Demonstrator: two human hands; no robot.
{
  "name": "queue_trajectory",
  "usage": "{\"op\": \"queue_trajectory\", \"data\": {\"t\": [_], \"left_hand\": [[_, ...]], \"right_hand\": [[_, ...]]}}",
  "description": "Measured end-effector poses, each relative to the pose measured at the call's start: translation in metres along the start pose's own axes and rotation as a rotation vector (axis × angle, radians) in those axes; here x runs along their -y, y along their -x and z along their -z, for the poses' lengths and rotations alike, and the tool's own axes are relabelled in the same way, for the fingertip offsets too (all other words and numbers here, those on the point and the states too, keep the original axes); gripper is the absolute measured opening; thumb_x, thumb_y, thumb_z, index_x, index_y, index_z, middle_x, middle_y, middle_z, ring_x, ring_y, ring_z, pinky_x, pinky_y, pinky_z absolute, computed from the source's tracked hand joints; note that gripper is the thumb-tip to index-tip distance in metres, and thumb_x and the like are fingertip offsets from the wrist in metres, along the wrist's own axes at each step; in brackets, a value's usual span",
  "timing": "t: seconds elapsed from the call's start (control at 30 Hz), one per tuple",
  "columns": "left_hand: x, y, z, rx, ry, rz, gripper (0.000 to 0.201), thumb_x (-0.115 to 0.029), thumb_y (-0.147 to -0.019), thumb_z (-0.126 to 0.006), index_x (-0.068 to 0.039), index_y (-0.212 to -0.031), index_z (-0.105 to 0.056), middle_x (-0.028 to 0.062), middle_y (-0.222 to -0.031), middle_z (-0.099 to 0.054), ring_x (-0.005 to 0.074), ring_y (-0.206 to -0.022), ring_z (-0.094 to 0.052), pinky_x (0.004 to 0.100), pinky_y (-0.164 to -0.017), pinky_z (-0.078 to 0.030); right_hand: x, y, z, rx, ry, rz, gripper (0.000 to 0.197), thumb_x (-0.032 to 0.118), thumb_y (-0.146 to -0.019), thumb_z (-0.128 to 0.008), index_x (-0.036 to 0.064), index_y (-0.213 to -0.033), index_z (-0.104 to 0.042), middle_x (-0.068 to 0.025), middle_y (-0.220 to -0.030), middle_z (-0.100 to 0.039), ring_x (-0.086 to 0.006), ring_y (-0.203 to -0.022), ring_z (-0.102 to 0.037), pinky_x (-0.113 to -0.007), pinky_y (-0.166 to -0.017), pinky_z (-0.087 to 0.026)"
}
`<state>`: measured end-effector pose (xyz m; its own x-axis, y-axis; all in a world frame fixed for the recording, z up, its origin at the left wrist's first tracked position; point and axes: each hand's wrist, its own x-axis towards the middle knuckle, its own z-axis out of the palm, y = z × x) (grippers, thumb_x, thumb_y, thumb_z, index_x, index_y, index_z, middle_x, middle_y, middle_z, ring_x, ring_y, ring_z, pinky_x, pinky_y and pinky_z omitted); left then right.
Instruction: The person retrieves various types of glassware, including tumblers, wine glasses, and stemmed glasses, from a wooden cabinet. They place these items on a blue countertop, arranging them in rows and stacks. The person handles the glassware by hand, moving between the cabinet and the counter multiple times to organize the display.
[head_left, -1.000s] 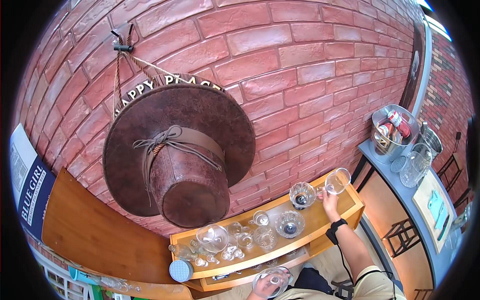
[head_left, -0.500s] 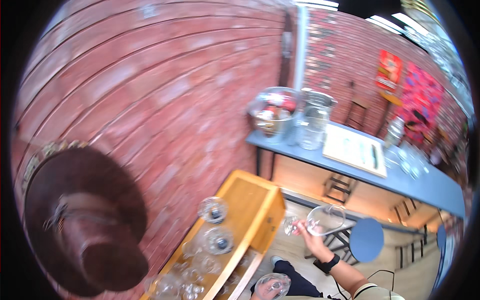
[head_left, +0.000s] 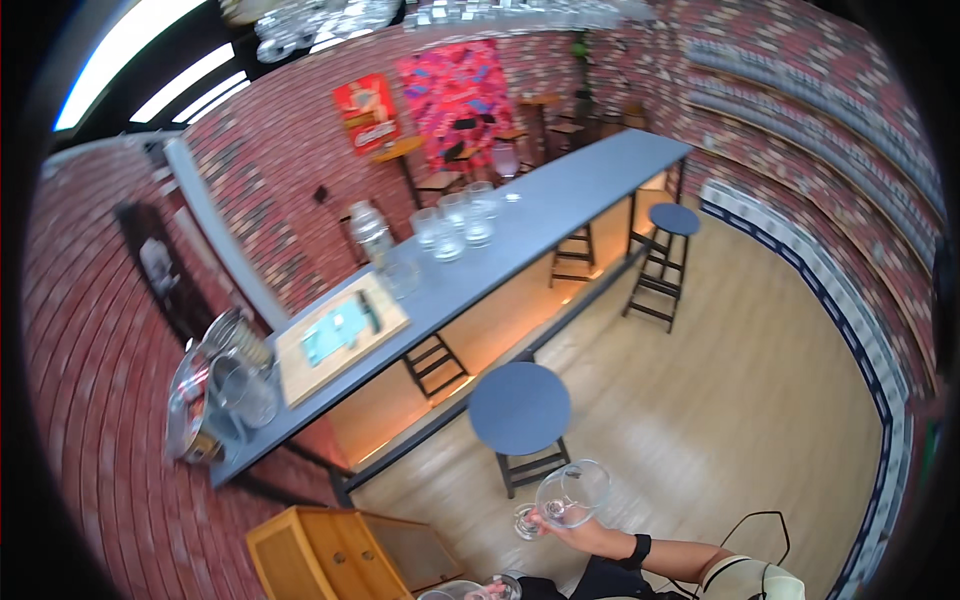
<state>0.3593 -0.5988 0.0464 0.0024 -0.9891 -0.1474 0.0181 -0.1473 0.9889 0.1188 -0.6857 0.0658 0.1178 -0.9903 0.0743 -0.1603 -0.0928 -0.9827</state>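
Observation:
My right hand [head_left: 582, 536], with a black band at the wrist, is closed round the stem of a clear stemmed glass [head_left: 592, 487]. The glass lies tilted, its bowl up and to the right of my fingers, its round foot to the left. At the lower edge a little of my left hand [head_left: 492, 590] shows. Its fingers are closed at the stem of a second stemmed glass [head_left: 452, 588], mostly cut off by the picture's edge. Both glasses look empty and are held apart from each other.
A wooden cabinet [head_left: 320, 555] stands low at left. Beyond runs a long blue-grey counter [head_left: 545, 225] with a cutting board [head_left: 305, 372], a clear pitcher [head_left: 245, 392], a metal bucket [head_left: 190, 425], a bottle [head_left: 371, 235] and several tumblers [head_left: 449, 240]. A round stool [head_left: 520, 405] is ahead.
My view has swung right, away from the cabinet top with its glasses and the hanging hat, toward the counter and floor. Both hands still hold their glasses.

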Motion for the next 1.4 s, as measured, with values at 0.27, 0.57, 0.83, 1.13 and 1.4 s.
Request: {"op": "queue_trajectory", "data": {"t": [0.27, 0.57, 0.83, 1.13, 1.4], "left_hand": [[-0.057, -0.075, -0.212, 0.150, -0.053, -0.180, 0.007, -0.005, -0.086, -0.053, 0.000, -0.090, -0.056, 0.0095, -0.084, -0.060, 0.0182, -0.082, -0.056, 0.0305, -0.075, -0.043], [-0.088, -0.173, -0.368, 0.276, 0.192, -0.200, 0.017, -0.009, -0.087, -0.054, 0.001, -0.101, -0.053, 0.0127, -0.093, -0.063, 0.0249, -0.099, -0.057, 0.0371, -0.091, -0.041], [-0.096, -0.281, -0.436, 0.341, 0.105, -0.220, 0.014, -0.007, -0.087, -0.054, 0.002, -0.097, -0.054, 0.0129, -0.091, -0.063, 0.0249, -0.097, -0.058, 0.0371, -0.090, -0.042], [-0.148, -0.418, -0.478, 0.327, 0.113, -0.288, 0.012, -0.008, -0.087, -0.054, 0.001, -0.095, -0.055, 0.0098, -0.090, -0.064, 0.0246, -0.099, -0.058, 0.0394, -0.091, -0.041], [-0.162, -0.501, -0.541, 0.203, 0.015, -0.274, 0.013, -0.009, -0.087, -0.055, 0.000, -0.095, -0.056, 0.0100, -0.091, -0.063, 0.0221, -0.099, -0.058, 0.0346, -0.089, -0.042]], "right_hand": [[-0.030, 0.107, 0.207, -0.489, 0.561, 0.079, 0.014, 0.012, -0.086, -0.056, 0.0004, -0.088, -0.063, -0.0091, -0.081, -0.064, -0.0133, -0.061, -0.059, -0.028, -0.054, -0.049], [-0.019, 0.132, 0.324, -0.921, 0.102, -0.304, 0.014, 0.010, -0.085, -0.056, -0.0016, -0.082, -0.062, -0.0074, -0.069, -0.062, -0.0117, -0.057, -0.057, -0.025, -0.055, -0.046], [-0.063, 0.046, 0.375, -0.896, 0.113, -0.342, 0.016, 0.014, -0.085, -0.057, -0.0005, -0.086, -0.063, -0.0081, -0.072, -0.065, -0.0131, -0.057, -0.060, -0.026, -0.054, -0.047], [-0.064, -0.093, 0.471, -0.791, 0.175, -0.303, 0.019, 0.013, -0.088, -0.054, -0.0025, -0.087, -0.064, -0.0075, -0.069, -0.063, -0.0104, -0.057, -0.058, -0.024, -0.054, -0.046], [-0.082, -0.204, 0.564, -0.620, 0.071, -0.271, 0.016, 0.011, -0.087, -0.055, -0.0020, -0.091, -0.064, -0.0068, -0.070, -0.063, -0.0110, -0.060, -0.059, -0.023, -0.055, -0.045]]}}
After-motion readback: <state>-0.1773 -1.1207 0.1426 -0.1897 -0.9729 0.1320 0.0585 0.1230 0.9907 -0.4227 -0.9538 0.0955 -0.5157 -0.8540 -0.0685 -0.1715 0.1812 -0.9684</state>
